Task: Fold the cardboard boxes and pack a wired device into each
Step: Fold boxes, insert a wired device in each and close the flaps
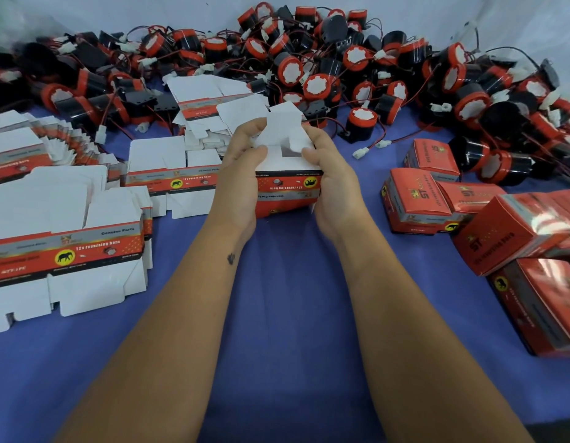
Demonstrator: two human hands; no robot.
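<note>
Both hands hold a red box [288, 190] over the blue tabletop [286, 298], the left hand [242, 161] and right hand [328, 167] gripping its sides with thumbs on its white flaps [285, 131]. Flat boxes [66, 247] lie left, folded boxes [437, 193] right. Red-and-black wired devices [360, 123] are heaped across the far side.
</note>
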